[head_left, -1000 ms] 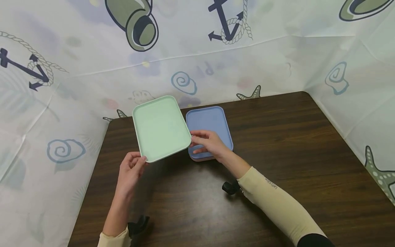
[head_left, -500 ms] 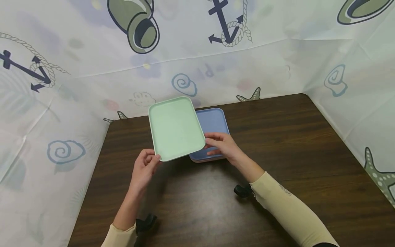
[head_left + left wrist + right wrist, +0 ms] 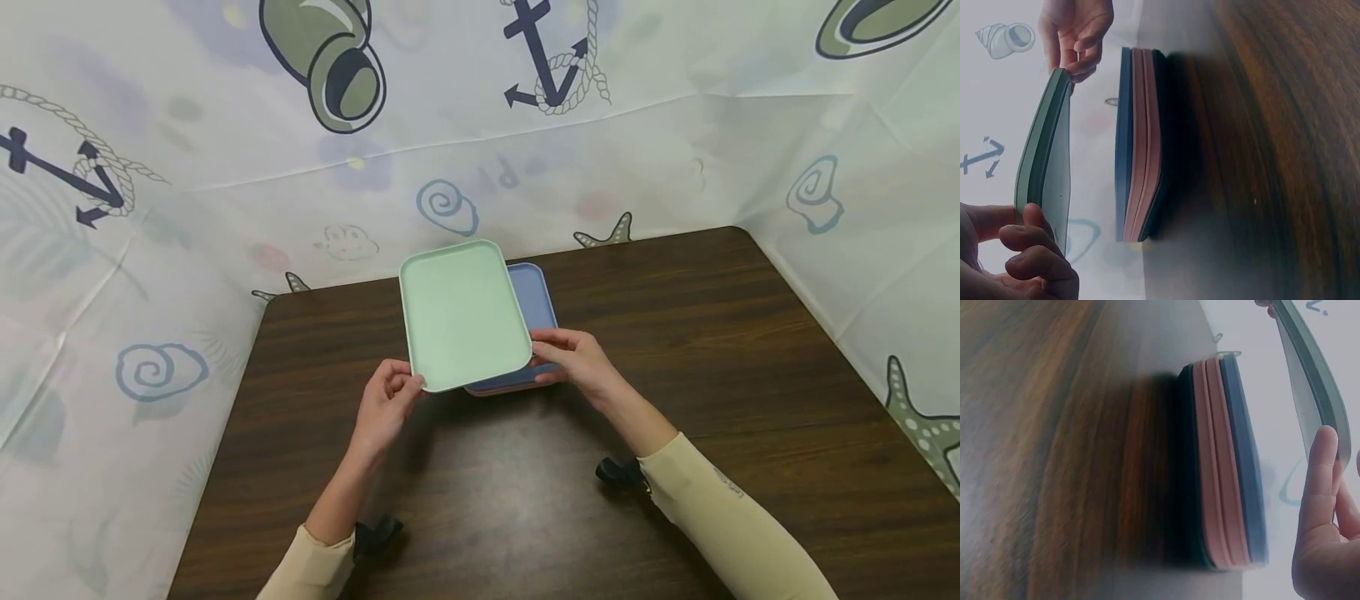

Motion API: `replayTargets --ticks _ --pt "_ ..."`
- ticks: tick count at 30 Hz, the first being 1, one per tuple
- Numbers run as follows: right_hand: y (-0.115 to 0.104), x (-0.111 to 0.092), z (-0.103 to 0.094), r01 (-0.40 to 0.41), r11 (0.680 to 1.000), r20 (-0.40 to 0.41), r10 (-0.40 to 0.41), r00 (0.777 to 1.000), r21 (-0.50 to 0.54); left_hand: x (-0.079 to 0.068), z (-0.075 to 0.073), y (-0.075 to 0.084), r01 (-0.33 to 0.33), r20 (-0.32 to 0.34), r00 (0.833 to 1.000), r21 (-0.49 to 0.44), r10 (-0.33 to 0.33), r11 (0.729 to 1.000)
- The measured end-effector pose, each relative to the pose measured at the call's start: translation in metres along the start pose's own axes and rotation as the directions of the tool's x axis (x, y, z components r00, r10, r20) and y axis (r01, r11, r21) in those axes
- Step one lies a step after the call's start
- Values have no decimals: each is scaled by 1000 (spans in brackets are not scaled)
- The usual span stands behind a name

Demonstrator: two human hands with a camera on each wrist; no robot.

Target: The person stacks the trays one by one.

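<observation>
A light green tray [image 3: 465, 317], rectangular with rounded corners and a low rim, is held tilted in the air by both hands. My left hand [image 3: 382, 408] pinches its near left corner between thumb and fingers. At the near right corner, my right hand [image 3: 585, 367] grips the edge. Below it a stack stands on the table, its top a blue tray [image 3: 535, 296] partly covered by the green one in the head view. Under the blue, pink trays [image 3: 1145, 144] and a dark green bottom tray [image 3: 1188, 462] show in the wrist views. A gap separates the green tray from the stack.
The dark wood-grain table [image 3: 712, 350] has its far edge just behind the stack. Patterned white cloth [image 3: 660, 158] hangs around its back and sides. Black wrist mounts [image 3: 621, 473] stick out from both sleeved forearms, low over the tabletop.
Both hands have carried the green tray to the right, from left of the stack to over much of the blue tray. The stack has stayed in place.
</observation>
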State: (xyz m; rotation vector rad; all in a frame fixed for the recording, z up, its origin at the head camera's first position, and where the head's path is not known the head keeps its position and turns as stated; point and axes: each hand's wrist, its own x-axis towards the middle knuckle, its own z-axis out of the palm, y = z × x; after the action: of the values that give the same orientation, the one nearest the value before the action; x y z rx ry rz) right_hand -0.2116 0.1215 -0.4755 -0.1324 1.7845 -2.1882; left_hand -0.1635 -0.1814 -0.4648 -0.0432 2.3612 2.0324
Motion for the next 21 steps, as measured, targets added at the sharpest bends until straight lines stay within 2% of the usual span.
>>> replayTargets --ticks 7,14,21 --pt "6 -6 -13 -23 999 -46 21 999 -23 6 13 -7 -10 28 1000 -17 10 1000" --pt "9 -10 -23 -21 999 -52 20 998 -32 -1 28 16 0 50 999 41 -2 999" --pt "15 -12 -32 -32 998 -91 28 995 -47 5 38 12 -62 55 997 118 56 991"
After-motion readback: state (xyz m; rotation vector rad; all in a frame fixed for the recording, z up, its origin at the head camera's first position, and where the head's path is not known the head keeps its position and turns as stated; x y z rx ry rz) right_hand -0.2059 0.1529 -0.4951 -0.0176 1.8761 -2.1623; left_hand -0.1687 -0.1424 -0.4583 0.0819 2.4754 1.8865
